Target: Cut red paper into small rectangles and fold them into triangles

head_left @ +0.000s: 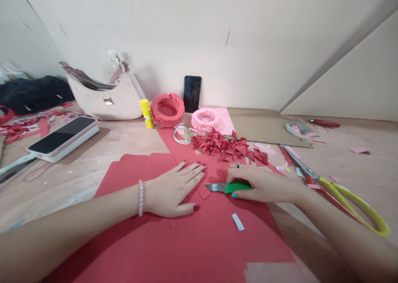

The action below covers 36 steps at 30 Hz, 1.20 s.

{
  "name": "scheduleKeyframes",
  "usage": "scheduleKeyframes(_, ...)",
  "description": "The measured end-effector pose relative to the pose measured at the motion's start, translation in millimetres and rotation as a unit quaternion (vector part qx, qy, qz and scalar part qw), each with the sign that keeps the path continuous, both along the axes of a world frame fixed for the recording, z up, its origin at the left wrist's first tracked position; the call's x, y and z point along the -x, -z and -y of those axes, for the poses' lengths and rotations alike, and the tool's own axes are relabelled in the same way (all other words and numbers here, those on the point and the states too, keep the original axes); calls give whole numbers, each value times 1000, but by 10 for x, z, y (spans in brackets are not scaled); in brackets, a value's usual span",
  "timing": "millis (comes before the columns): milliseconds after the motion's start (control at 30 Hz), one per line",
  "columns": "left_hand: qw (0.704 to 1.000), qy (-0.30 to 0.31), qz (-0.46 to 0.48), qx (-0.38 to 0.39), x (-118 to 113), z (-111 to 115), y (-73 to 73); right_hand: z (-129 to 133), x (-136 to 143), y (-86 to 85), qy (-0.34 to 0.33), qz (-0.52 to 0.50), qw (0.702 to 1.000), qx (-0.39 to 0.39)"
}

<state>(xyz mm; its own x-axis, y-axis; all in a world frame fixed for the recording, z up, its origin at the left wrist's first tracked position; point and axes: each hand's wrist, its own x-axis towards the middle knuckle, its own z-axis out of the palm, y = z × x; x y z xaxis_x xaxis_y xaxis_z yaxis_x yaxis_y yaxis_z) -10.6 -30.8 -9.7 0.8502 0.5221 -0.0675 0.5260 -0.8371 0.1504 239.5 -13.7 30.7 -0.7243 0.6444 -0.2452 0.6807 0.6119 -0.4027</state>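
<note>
My left hand point(171, 188) lies flat on the red paper sheets point(186, 250), fingers spread and pointing right, with nothing held. My right hand point(259, 183) is closed around the green handle of a cutter point(238, 186), whose metal blade points left towards my left hand. Small red paper pieces point(202, 191) lie beneath the blade and beside my left fingers. A white paper strip point(238, 222) rests on the red sheets below my right hand. Behind both hands is a pile of folded red paper triangles point(220, 145).
Yellow-handled scissors point(336, 196) lie right of my right forearm. Further back are a red paper ring point(168, 108), a pink ring point(205, 120), a glue stick point(146, 113), an upright phone point(192, 93) and a handbag point(107, 100). Another phone point(64, 135) lies left, cardboard point(264, 125) back right.
</note>
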Motion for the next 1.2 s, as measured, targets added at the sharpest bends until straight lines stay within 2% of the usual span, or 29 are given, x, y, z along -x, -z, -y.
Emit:
scheduleKeyframes(167,1000,1,3,-5,-4,10,2,39,65,2,15,-2,1000,-17)
scheduleKeyframes(500,1000,8,-3,-4,1,-7,-13,-4,9,48,10,-4,1000,-23)
scheduleKeyframes(567,1000,-15,-10,-18,-17,50,-30,0,19,38,10,-3,1000,-23)
scheduleKeyframes(667,995,-82,-23,-44,-63,206,-31,8,30,18,10,-1,1000,-17)
scheduleKeyframes(767,991,-124,-36,-34,-102,355,-7,13,29,0,11,1,1000,-15)
scheduleKeyframes(900,991,-124,-35,-22,-104,412,-4,29,39,-4,13,1,1000,-23)
scheduleKeyframes(1200,992,-114,-55,5,-98,389,-97,56,81,40,24,-6,998,-49)
